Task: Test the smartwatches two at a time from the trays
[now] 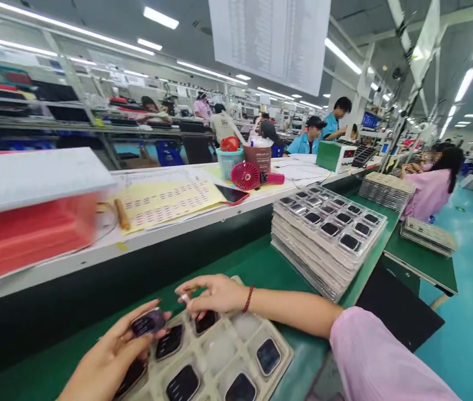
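- Left hand [108, 351]: I have it closed around one dark-faced unit [148, 322], held above the near-left part of the tray [288, 353].
- Right hand [219, 295]: fingers curled, thumb near forefinger, over the tray's far edge, just right of the held unit. Something pale shows at the fingertips; I can't tell if it's gripped or part of a finger.
- Tray sits under and in front of both hands on the green table [236, 262]. I count six more dark-faced units in its pockets, a few partly hidden or cut off.
- Two pockets below the right hand show only whitish lining.
- Progress, my read: mid-handling. One unit is out in the left hand, others lie in pockets. Can't tell if units are going in or coming out, or which ones are finished.
- Tray stack [311, 245]: ahead and right of the right hand, top layer holding similar dark units. Can't judge whether those are done or waiting.
- Ahead of the hands, on the white shelf: phone [232, 194], pink fan [245, 176]. Red box [31, 239] is ahead-left.
- Co-worker in pink [432, 184] is far right, well apart from my hands.
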Available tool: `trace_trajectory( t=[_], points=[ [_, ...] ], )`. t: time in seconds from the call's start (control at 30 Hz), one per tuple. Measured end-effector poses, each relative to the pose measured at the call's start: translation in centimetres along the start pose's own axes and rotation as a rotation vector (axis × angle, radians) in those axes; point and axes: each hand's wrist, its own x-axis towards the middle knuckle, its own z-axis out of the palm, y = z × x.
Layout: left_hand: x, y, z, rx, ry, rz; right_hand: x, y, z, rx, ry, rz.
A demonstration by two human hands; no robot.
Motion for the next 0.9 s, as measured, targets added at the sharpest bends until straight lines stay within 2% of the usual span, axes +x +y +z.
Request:
trace_trajectory(
  t=[0.07, 0.1, 0.2, 0.5, 0.77, 0.9],
  points=[
    [-0.9, 1.9, 0.4, -0.114, 0.040, -0.214, -0.6, -0.4, 0.3, 0.021, -0.010, 0.022],
    [-1.2, 2.7, 0.7, -0.160, 0.078, -0.248, -0.9, -0.6, 0.4, 0.032, -0.008, 0.034],
    [-1.7, 4.1, 1.5, -0.250, 0.063, -0.265, -1.5, -1.1, 0.4, 0.036, -0.004, 0.062],
    [-2.2, 2.4, 2.1, -0.358, 0.024, -0.203, -2.4, -1.2, -0.1, -0.070, -0.034, -0.005],
    [-2.3, 2.2, 2.1, -0.354, -0.015, -0.196, -2.6, -1.4, -0.1, -0.232, 0.006, -0.067],
    [-2.3, 2.4, 2.2, -0.387, 0.044, -0.191, -2.8, -1.7, -0.2, -0.115, -0.053, -0.016]
  ],
)
